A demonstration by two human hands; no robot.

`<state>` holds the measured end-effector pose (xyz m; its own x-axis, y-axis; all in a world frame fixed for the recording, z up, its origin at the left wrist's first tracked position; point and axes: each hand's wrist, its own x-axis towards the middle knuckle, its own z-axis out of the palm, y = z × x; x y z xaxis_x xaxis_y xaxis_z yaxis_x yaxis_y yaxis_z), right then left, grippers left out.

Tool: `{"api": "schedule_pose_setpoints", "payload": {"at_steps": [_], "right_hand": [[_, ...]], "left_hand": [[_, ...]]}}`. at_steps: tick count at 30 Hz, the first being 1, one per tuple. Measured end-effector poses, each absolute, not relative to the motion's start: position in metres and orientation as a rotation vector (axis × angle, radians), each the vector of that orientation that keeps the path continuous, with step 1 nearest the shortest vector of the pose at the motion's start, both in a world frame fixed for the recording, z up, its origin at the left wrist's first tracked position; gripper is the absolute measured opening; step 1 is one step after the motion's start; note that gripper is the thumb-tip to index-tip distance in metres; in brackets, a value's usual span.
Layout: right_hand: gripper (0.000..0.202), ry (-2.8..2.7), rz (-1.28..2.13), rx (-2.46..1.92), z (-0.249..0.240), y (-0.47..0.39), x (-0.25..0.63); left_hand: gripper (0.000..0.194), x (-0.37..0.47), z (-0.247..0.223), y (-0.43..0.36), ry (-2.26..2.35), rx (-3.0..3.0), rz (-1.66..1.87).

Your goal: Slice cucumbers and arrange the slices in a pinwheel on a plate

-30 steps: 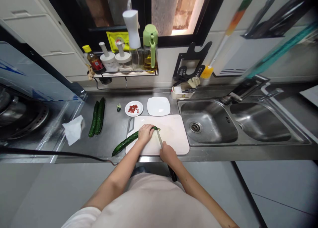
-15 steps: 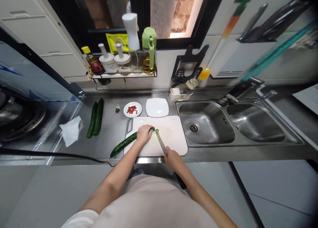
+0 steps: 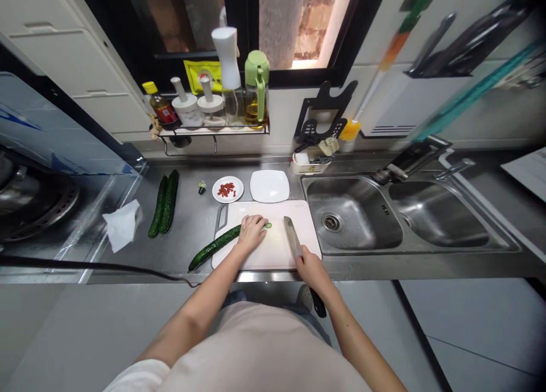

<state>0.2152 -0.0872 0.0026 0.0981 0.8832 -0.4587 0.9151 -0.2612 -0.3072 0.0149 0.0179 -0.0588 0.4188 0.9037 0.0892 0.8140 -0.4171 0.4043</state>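
A long dark green cucumber lies slantwise over the left side of the white cutting board, its near end past the board's edge. My left hand grips it near its right end, fingers bent over the top. Close by those fingertips is a small cucumber piece with a pale cut face. My right hand is closed round the handle of a kitchen knife. The blade is over the right part of the board, apart from the cucumber, and points away from me.
Behind the board are a small plate of red bits and a square white plate. Two more cucumbers, cucumber scraps and a crumpled tissue lie left. A double sink is on the right.
The knife has moved right, away from the cucumber's end, with my right hand. My left hand has shifted slightly right along the cucumber. The small piece stays by the fingertips.
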Motion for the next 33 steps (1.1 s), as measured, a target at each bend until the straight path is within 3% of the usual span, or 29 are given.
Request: {"api": "schedule_pose_setpoints", "payload": {"at_steps": [22, 33], "right_hand": [[0.025, 1.845, -0.841, 2.203, -0.008, -0.067, 0.204], [0.026, 1.827, -0.860, 2.178, -0.008, -0.062, 0.205]], "left_hand": [[0.022, 0.029, -0.062, 0.027, 1.490, 2.418, 0.340], [0.026, 0.013, -0.044, 0.027, 1.487, 1.967, 0.758]]}}
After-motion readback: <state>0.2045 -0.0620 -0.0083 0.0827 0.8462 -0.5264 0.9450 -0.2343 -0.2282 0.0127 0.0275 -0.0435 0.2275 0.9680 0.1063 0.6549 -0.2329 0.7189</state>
